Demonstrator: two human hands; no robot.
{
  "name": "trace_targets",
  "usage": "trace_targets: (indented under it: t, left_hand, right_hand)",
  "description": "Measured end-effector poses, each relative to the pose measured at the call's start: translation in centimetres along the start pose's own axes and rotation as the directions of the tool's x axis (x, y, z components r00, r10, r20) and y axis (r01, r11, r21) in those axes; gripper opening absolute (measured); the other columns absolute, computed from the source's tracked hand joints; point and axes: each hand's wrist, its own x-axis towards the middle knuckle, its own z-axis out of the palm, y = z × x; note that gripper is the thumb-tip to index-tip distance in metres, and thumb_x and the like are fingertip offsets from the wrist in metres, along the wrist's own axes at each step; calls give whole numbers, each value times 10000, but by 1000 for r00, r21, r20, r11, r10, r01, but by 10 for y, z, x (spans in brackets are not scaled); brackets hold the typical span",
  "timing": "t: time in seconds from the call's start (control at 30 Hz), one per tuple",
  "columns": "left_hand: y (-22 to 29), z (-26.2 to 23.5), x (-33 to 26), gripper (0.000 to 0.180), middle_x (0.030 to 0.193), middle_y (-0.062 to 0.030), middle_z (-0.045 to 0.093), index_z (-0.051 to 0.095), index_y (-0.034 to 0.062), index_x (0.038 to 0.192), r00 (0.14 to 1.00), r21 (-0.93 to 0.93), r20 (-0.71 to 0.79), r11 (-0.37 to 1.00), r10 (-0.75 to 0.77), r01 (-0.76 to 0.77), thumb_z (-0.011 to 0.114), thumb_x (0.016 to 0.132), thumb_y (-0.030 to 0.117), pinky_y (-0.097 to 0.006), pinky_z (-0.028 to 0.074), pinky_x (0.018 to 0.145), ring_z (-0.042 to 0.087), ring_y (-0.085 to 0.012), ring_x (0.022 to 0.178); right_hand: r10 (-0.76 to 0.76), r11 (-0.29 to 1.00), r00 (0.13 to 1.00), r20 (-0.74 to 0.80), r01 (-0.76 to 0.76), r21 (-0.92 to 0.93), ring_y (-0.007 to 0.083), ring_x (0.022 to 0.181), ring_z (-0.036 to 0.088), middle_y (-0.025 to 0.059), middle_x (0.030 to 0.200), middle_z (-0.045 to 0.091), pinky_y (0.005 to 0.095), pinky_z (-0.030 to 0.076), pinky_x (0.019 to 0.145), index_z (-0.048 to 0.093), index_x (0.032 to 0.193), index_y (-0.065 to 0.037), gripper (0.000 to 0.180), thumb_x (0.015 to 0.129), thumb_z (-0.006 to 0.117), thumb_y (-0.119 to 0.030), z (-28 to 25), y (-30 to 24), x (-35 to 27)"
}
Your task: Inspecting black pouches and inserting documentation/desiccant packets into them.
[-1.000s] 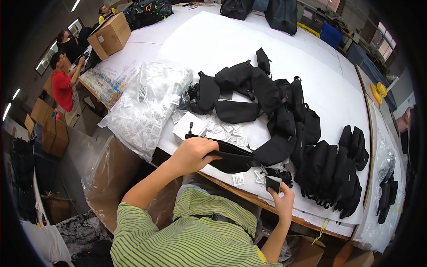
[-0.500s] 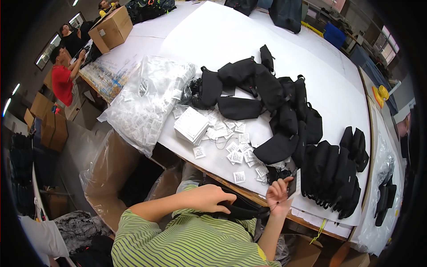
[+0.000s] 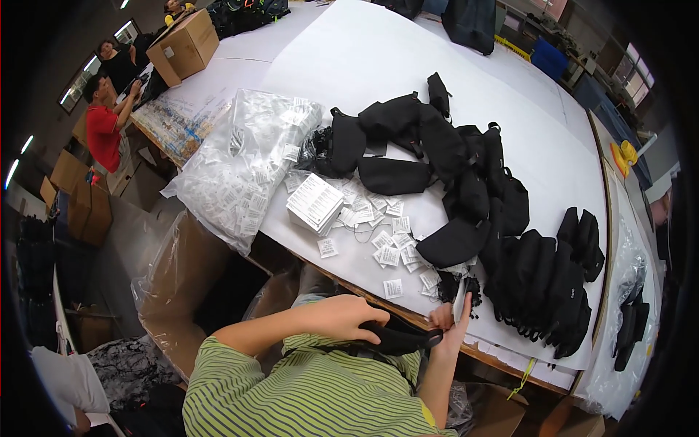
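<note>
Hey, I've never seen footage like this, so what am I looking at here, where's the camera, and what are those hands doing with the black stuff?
There is no machine here: a person wears a wide fisheye camera on the head, looking down, so straight edges bend near the rim. The forearms coming in from below are the wearer's own. The left hand grips a black pouch held against the body at the table's near edge. The right hand touches the pouch's other end and holds a small white tag. On the white table lie a heap of black pouches, scattered white packets, a stack of white cards and a clear plastic bag of packets.
</note>
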Motion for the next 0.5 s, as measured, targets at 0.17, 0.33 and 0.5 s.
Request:
trace_targets:
  t: [0.17,0.33,0.5]
  left_hand:
    - [-28,-12,5,322,904,-126,618,613,68,995,984,144,-130,984,123,-104,679,813,326,-404,445,809,560,-303,941]
    - [-24,-16,14,282,1251,-135,509,617,48,951,980,173,-99,973,171,-152,703,805,273,-386,441,882,551,-302,1027]
    - [-16,-11,28,269,1453,-156,335,606,34,901,914,194,-169,922,368,-336,757,703,136,-393,436,899,537,-316,1064]
  right_hand:
    - [-805,388,579,-131,346,-854,13,547,434,-67,629,526,206,291,473,546,671,-79,324,914,643,-269,22,-24,9]
    - [-667,106,734,126,262,-959,20,542,236,-94,559,305,267,145,476,328,560,-103,498,851,723,-190,40,-27,-12]
    - [-75,-529,983,168,104,-842,185,387,366,47,449,484,325,299,427,601,587,-20,327,769,749,-248,93,-5,-19]
